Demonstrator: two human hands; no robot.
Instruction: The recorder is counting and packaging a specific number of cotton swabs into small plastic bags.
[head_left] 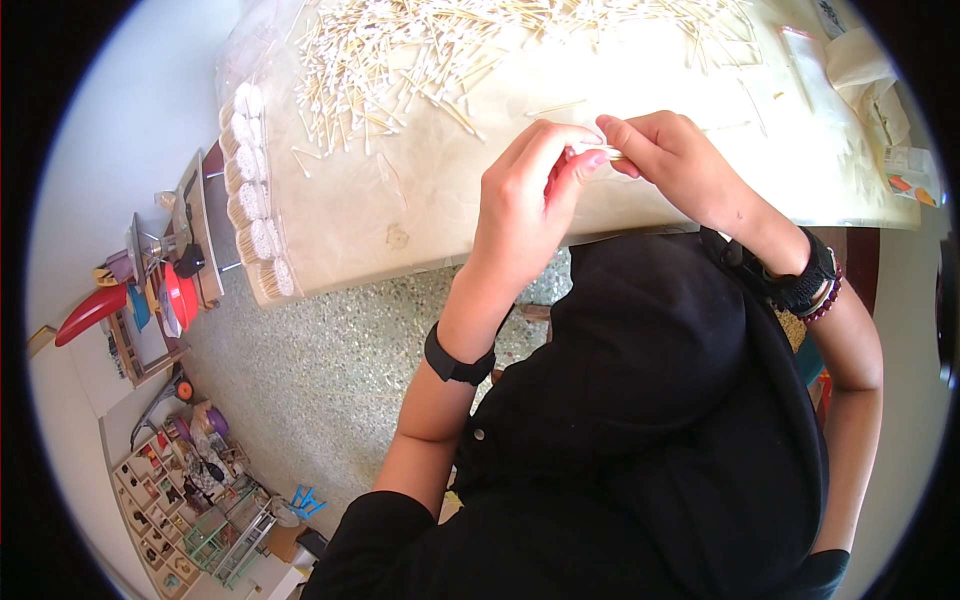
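Note:
Close together above the table's near part, both hands pinch a small bunch of cotton swabs (615, 154). My left hand (525, 195) closes thumb and fingers around the white tips. From the other side my right hand (685, 165) grips the stick end between thumb and fingers; how many swabs are in there is hidden. Beyond the hands a large loose heap of cotton swabs (400, 60) spreads over the table (440, 200). Along the table's left edge stands a row of cotton swab bundles (258, 195), white heads showing.
A few stray swabs (555, 107) lie between the heap and my hands. Plastic bags (860, 75) and a printed packet (910, 175) are at the table's right end. Left of the table are a red stool-like object (180, 295), speckled floor (310, 370) and a cluttered shelf (160, 520).

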